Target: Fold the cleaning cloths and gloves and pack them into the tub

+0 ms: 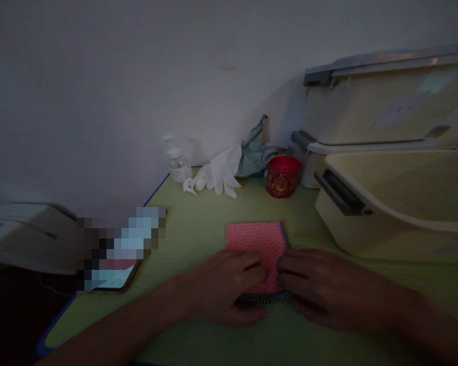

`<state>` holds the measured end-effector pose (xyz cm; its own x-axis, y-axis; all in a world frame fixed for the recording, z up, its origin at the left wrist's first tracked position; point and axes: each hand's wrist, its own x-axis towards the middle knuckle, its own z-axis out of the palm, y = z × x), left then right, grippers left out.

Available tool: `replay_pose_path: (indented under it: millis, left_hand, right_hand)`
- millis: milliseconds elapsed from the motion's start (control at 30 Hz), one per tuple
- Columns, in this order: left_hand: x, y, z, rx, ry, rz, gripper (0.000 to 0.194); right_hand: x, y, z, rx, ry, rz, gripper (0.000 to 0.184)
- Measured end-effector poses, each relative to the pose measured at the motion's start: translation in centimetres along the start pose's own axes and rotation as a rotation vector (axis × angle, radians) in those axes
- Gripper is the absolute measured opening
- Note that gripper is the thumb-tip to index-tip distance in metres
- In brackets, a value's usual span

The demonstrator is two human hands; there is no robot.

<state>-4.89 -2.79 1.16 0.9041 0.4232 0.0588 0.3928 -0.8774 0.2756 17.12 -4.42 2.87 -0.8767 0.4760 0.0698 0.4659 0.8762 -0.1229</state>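
A pink cleaning cloth (257, 236) with a woven texture and a black-and-white checked edging lies folded into a small rectangle on the table. My left hand (232, 284) rests over its near left part, fingers curled and thumb at the near edge. From the other side, my right hand (320, 287) has its fingers bent over the right edge of the cloth, with the thumb low beside the near edge. Both hands grip the cloth; the parts under the fingers are hidden.
A cream plastic bin (397, 218) stands at the right, before stacked lidded boxes (366, 112). A red cup (283, 178), white gloves (221, 170), a blue-green cloth (254, 155) and a pump bottle (179, 165) line the back. A phone (125, 254) lies left on the table (191, 223).
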Motion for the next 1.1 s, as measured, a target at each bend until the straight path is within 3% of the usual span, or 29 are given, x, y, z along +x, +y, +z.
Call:
replay_pose_path:
  millis: [267,433,600,900,1100]
  left_hand:
    - [0.2,0.6,0.1,0.030,0.014,-0.041,0.034]
    - [0.1,0.5,0.0,0.060,0.008,-0.054,0.018]
    - [0.0,-0.3,-0.1,0.042,0.026,-0.038,0.015]
    - [-0.2,-1.8,-1.1,-0.308,0.105,-0.044,0.014]
    - [0.1,-2.6,-1.5,-0.492,0.127,-0.126,0.021]
  right_hand:
    - [0.0,-0.3,0.0,0.026,0.011,0.045,0.022]
    - [0.0,0.1,-0.9,0.194,-0.057,0.171,0.024]
    - [0.0,0.4,-1.2,0.250,-0.056,0.218,0.026]
    - [-0.1,0.9,-1.1,0.334,-0.019,0.231,0.016]
    - [-0.4,0.9,-1.6,0.393,0.037,0.352,0.020]
